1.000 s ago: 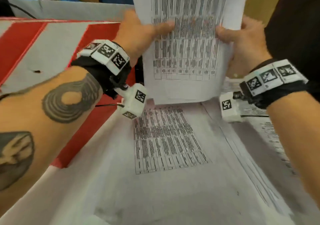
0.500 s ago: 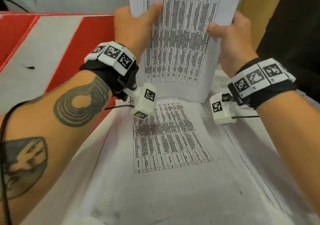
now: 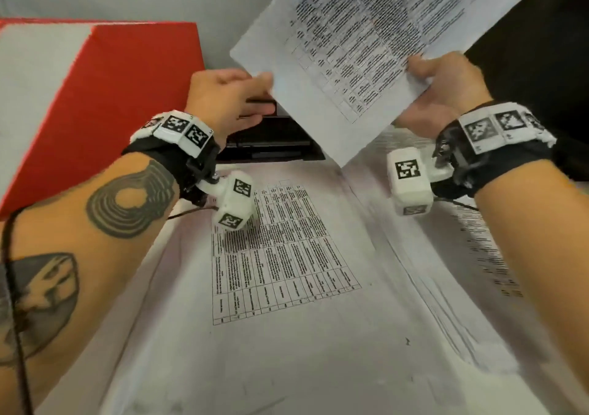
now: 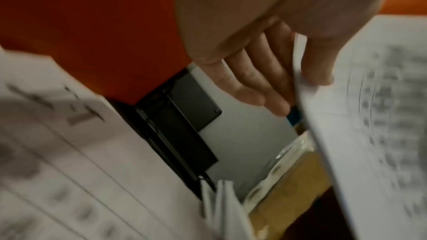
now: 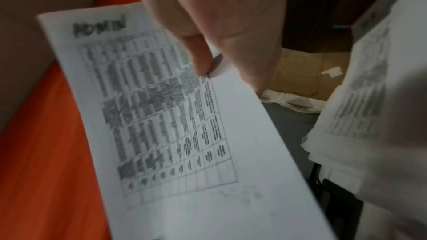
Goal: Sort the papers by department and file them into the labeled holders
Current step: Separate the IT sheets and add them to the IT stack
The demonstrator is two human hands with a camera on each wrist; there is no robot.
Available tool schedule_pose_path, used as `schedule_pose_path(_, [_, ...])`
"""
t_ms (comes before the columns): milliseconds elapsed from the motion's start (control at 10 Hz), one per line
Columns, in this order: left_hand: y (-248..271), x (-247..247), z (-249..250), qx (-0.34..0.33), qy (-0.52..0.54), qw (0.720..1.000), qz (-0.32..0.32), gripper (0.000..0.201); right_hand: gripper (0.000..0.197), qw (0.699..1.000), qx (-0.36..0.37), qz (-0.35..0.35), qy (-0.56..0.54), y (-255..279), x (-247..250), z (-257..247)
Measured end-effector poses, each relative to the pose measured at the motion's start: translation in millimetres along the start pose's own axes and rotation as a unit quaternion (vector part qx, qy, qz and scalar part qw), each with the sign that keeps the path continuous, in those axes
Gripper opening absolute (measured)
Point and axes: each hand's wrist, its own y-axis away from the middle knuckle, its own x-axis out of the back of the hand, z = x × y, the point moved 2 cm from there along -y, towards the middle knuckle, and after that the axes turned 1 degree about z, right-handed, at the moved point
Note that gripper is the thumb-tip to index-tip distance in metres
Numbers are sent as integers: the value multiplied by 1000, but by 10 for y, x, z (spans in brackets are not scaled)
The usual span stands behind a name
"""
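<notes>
A printed sheet (image 3: 366, 47) with a table on it is held up and tilted toward the upper right. My right hand (image 3: 427, 76) pinches its lower right edge, thumb on the printed face. The right wrist view shows that thumb (image 5: 203, 61) pressing the sheet (image 5: 173, 134), which has a handwritten heading at its top. My left hand (image 3: 264, 84) holds the sheet's lower left edge between thumb and fairly straight fingers (image 4: 265, 88). Below the sheet lies a pile of printed papers (image 3: 287, 255). A black holder (image 3: 274, 140) stands behind that pile.
A red and white board (image 3: 95, 79) slopes along the left. A second spread of papers (image 3: 478, 255) lies at the right. A grey wall (image 3: 159, 0) closes the back. A brown cardboard box (image 5: 300, 72) shows beyond the right hand.
The held sheet has swung from upright to a tilt toward the right. My left hand has slid down to its lower left edge, and the black holder now shows behind it.
</notes>
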Motion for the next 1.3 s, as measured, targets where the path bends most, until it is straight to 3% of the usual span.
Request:
schedule_pose_path(100, [22,-388,-40,77,109,990,-38,39,51,999,-33,-11,8,-16,106,77])
schedule_pose_path(200, [22,-612,-81,90,87,991,-45,63,36,996,-76,-29,21,-4,155,243])
schedule_pose_path(300, [-55,-629,-34,77,-59,995,35,35,13,969,-88,-63,220,26,385,262])
schedule_pose_path(400, [-175,-382,-25,71,-219,969,84,38,34,770,-20,-149,621,-4,788,41])
schedule_pose_path(500, [-265,-262,-90,62,-238,966,74,49,69,502,-78,-247,825,16,963,12])
schedule_pose_path(600, [-327,-327,-180,72,-209,974,48,46,87,450,-83,-257,851,44,987,127])
schedule_pose_path(700, [-352,-396,-286,82,-178,981,13,52,86,451,-64,-252,854,56,962,188])
schedule_pose_path(800, [-347,-458,-360,90,-171,981,-19,60,80,421,-49,-244,872,83,937,174])
schedule_pose_path(900, [-324,-474,-388,93,-187,977,-42,56,68,458,-13,-252,852,88,970,137])
schedule_pose_path(1000, [-325,-463,-387,99,-182,978,-41,46,54,535,22,-266,802,128,1060,1])
schedule_pose_path(1200, [-134,-803,-432,154,-155,962,-166,41,53,659,64,-310,683,205,1228,-336])
schedule_pose_path(1300, [-44,-1120,-516,168,-122,958,-197,40,49,670,70,-328,663,233,1235,-385])
